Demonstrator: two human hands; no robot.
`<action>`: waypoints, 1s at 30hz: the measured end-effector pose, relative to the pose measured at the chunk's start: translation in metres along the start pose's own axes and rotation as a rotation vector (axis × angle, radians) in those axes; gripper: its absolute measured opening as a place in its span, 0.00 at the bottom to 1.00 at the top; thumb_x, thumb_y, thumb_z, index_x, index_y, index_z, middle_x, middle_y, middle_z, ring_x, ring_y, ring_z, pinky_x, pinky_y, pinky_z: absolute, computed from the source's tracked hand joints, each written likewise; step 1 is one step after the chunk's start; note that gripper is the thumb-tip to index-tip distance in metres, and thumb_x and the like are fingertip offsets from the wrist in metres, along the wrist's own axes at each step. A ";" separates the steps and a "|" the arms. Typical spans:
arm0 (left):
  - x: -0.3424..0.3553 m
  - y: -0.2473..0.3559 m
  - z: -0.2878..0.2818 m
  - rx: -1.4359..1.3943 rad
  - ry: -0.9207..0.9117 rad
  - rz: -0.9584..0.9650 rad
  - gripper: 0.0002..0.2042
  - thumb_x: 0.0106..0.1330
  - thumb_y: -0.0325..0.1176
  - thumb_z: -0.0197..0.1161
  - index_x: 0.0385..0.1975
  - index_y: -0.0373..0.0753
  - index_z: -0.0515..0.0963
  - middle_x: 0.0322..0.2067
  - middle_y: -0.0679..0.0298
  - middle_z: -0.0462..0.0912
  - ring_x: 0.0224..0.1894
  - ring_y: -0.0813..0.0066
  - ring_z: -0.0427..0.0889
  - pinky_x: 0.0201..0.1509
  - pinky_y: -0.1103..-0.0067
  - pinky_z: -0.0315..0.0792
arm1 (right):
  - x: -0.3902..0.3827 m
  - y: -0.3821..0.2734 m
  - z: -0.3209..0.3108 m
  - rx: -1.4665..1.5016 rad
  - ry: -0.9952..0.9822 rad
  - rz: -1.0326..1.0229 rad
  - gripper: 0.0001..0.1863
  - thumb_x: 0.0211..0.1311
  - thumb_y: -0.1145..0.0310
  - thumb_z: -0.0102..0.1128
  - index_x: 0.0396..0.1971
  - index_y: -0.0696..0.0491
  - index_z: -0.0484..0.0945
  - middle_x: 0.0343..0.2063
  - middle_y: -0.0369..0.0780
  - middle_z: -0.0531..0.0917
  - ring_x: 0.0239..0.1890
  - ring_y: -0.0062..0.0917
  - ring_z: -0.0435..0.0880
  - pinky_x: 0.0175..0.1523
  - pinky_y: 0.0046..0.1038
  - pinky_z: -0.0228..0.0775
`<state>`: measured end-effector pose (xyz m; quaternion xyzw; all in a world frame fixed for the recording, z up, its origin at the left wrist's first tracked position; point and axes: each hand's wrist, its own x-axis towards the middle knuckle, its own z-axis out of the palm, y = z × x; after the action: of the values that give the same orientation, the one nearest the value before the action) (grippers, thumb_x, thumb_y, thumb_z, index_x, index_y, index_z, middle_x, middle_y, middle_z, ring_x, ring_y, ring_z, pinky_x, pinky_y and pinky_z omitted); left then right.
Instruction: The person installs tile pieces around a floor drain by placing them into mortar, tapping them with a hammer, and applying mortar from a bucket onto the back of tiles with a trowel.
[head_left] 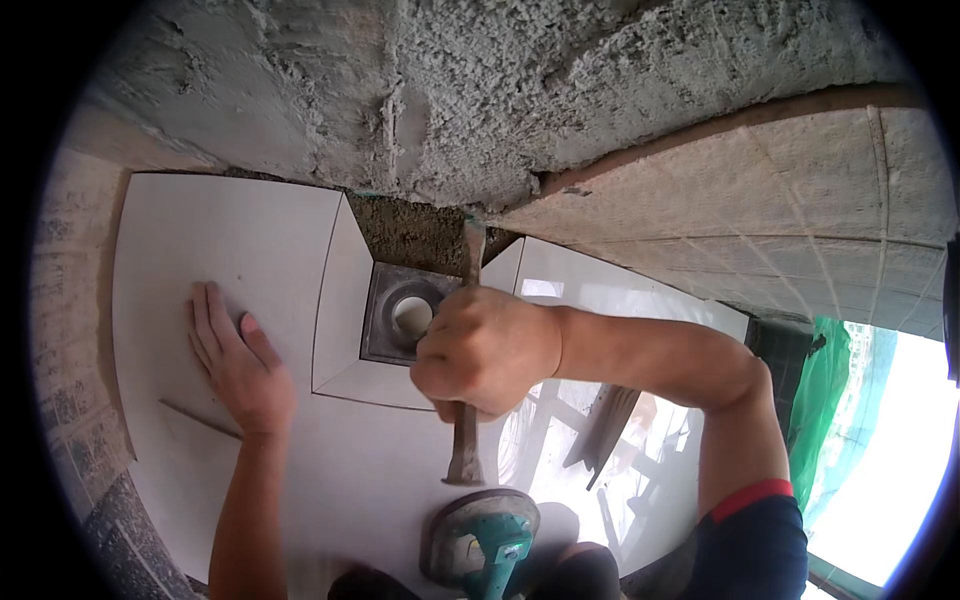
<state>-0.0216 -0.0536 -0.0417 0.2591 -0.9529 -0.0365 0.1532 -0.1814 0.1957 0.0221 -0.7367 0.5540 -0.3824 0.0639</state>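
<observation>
My right hand (488, 352) is closed around a flat, worn metal bar (465, 450) with flared ends, held over the square metal floor drain (385, 310); its upper tip is at the strip of rough mortar (405, 225) below the cement edge. The drain's round centre is partly behind my fist. My left hand (235, 370) lies with fingers stretched out on a large white tile (260, 240), left of the cut tile pieces (340, 280) framing the drain. A thin rod (200, 420) lies beside my left wrist.
Rough cement (470, 90) runs across the top, with a tiled wall (780, 190) at right and another at left. A teal suction tool (500, 540) stands on the glossy tiles between my knees. A metal channel (600, 440) lies to the right. Green netting (830, 380) hangs at the bright opening.
</observation>
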 end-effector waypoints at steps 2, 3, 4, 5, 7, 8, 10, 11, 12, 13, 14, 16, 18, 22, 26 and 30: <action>0.000 0.000 0.000 -0.001 -0.006 -0.007 0.26 0.80 0.41 0.43 0.72 0.34 0.60 0.72 0.50 0.62 0.74 0.44 0.59 0.77 0.55 0.53 | 0.011 -0.018 -0.009 -0.140 -0.004 -0.009 0.14 0.38 0.62 0.65 0.15 0.46 0.65 0.16 0.30 0.67 0.18 0.23 0.74 0.22 0.32 0.65; -0.001 0.001 -0.001 0.000 -0.012 -0.013 0.26 0.80 0.41 0.43 0.72 0.34 0.60 0.72 0.50 0.62 0.74 0.44 0.59 0.77 0.55 0.53 | 0.015 -0.035 -0.011 0.006 -0.022 0.008 0.15 0.39 0.63 0.65 0.15 0.46 0.65 0.16 0.30 0.67 0.17 0.24 0.74 0.22 0.33 0.67; -0.001 0.001 -0.001 0.001 -0.019 -0.019 0.26 0.80 0.41 0.43 0.72 0.34 0.60 0.72 0.50 0.62 0.74 0.44 0.59 0.77 0.55 0.53 | 0.003 -0.014 -0.005 -0.037 -0.048 -0.026 0.14 0.40 0.62 0.65 0.15 0.47 0.66 0.16 0.30 0.67 0.17 0.24 0.74 0.22 0.33 0.67; 0.000 0.001 -0.001 0.001 -0.014 -0.015 0.26 0.80 0.41 0.43 0.72 0.34 0.60 0.72 0.51 0.62 0.74 0.44 0.58 0.77 0.55 0.53 | 0.003 0.004 -0.006 -0.084 -0.072 -0.061 0.14 0.42 0.62 0.65 0.15 0.47 0.66 0.15 0.30 0.67 0.17 0.24 0.74 0.22 0.33 0.67; 0.000 0.000 0.000 0.001 -0.003 -0.008 0.26 0.80 0.41 0.43 0.72 0.34 0.60 0.72 0.51 0.62 0.75 0.45 0.58 0.77 0.54 0.53 | 0.001 -0.001 -0.005 -0.021 -0.015 0.014 0.14 0.42 0.62 0.66 0.16 0.48 0.68 0.16 0.30 0.69 0.17 0.24 0.75 0.22 0.33 0.68; 0.000 0.001 0.001 -0.002 -0.006 -0.011 0.26 0.80 0.41 0.43 0.72 0.34 0.60 0.72 0.51 0.62 0.75 0.45 0.58 0.77 0.54 0.53 | 0.004 -0.004 -0.006 0.010 0.011 0.054 0.13 0.43 0.61 0.66 0.16 0.48 0.69 0.16 0.31 0.69 0.17 0.24 0.75 0.22 0.33 0.68; 0.000 0.002 0.002 -0.008 -0.010 -0.016 0.26 0.79 0.41 0.44 0.72 0.34 0.60 0.72 0.52 0.62 0.75 0.45 0.58 0.77 0.54 0.52 | 0.004 -0.006 -0.007 -0.075 0.011 -0.028 0.14 0.43 0.62 0.68 0.16 0.48 0.69 0.16 0.31 0.70 0.18 0.25 0.75 0.22 0.32 0.68; 0.000 0.001 0.002 -0.002 -0.009 -0.015 0.26 0.79 0.41 0.44 0.72 0.34 0.60 0.72 0.52 0.62 0.75 0.45 0.58 0.77 0.54 0.52 | 0.005 -0.006 -0.007 -0.118 0.012 -0.073 0.14 0.42 0.62 0.68 0.16 0.48 0.70 0.16 0.31 0.70 0.18 0.25 0.76 0.22 0.32 0.68; 0.000 -0.001 0.002 0.005 -0.009 -0.013 0.26 0.78 0.40 0.45 0.72 0.34 0.60 0.72 0.52 0.62 0.75 0.45 0.58 0.77 0.54 0.52 | 0.004 0.009 -0.011 0.041 -0.025 0.085 0.14 0.41 0.63 0.69 0.15 0.48 0.69 0.16 0.32 0.69 0.17 0.26 0.75 0.22 0.32 0.68; 0.000 -0.002 0.002 0.012 -0.008 -0.011 0.26 0.78 0.40 0.45 0.72 0.34 0.60 0.72 0.52 0.62 0.75 0.45 0.58 0.77 0.54 0.52 | 0.005 0.007 -0.010 0.054 0.001 0.083 0.15 0.43 0.63 0.69 0.15 0.49 0.69 0.15 0.33 0.71 0.18 0.29 0.77 0.23 0.34 0.70; -0.002 -0.003 0.002 0.011 -0.017 -0.012 0.26 0.78 0.40 0.45 0.72 0.34 0.60 0.73 0.52 0.62 0.75 0.45 0.57 0.77 0.54 0.52 | 0.012 0.000 -0.010 0.069 0.025 0.088 0.15 0.44 0.62 0.69 0.15 0.50 0.69 0.14 0.35 0.73 0.19 0.32 0.79 0.24 0.36 0.72; -0.001 -0.002 0.001 0.015 -0.016 -0.022 0.26 0.78 0.39 0.45 0.72 0.34 0.60 0.73 0.52 0.61 0.75 0.45 0.57 0.78 0.54 0.52 | 0.028 -0.014 -0.020 0.043 -0.026 0.051 0.17 0.43 0.61 0.71 0.15 0.51 0.70 0.14 0.37 0.75 0.19 0.35 0.81 0.25 0.37 0.74; 0.000 0.001 0.002 -0.003 -0.024 -0.020 0.26 0.78 0.40 0.45 0.72 0.33 0.60 0.73 0.52 0.61 0.75 0.45 0.57 0.78 0.55 0.52 | 0.015 0.008 -0.012 0.095 0.011 0.109 0.15 0.39 0.63 0.70 0.15 0.49 0.69 0.14 0.34 0.71 0.18 0.31 0.77 0.23 0.35 0.69; 0.001 0.000 -0.001 -0.025 -0.031 -0.024 0.26 0.78 0.39 0.45 0.72 0.33 0.60 0.73 0.51 0.60 0.76 0.45 0.56 0.78 0.54 0.51 | 0.028 -0.001 -0.001 0.100 0.057 0.047 0.14 0.35 0.65 0.71 0.15 0.48 0.70 0.15 0.33 0.69 0.17 0.29 0.77 0.22 0.34 0.67; 0.001 0.004 -0.003 0.002 -0.055 -0.049 0.26 0.78 0.38 0.45 0.72 0.33 0.60 0.74 0.52 0.59 0.76 0.45 0.55 0.78 0.54 0.51 | 0.030 0.016 0.007 0.071 0.109 0.045 0.15 0.39 0.62 0.70 0.17 0.49 0.70 0.16 0.33 0.70 0.17 0.28 0.76 0.22 0.34 0.67; 0.001 0.003 -0.002 -0.013 -0.049 -0.036 0.26 0.80 0.42 0.43 0.72 0.34 0.60 0.73 0.51 0.60 0.76 0.46 0.55 0.78 0.55 0.51 | 0.038 0.016 0.014 -0.014 0.058 -0.003 0.14 0.40 0.62 0.70 0.17 0.48 0.71 0.16 0.32 0.71 0.18 0.28 0.77 0.23 0.35 0.69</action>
<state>-0.0231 -0.0510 -0.0386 0.2742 -0.9513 -0.0517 0.1309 -0.1814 0.1521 0.0222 -0.7267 0.5571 -0.3997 0.0421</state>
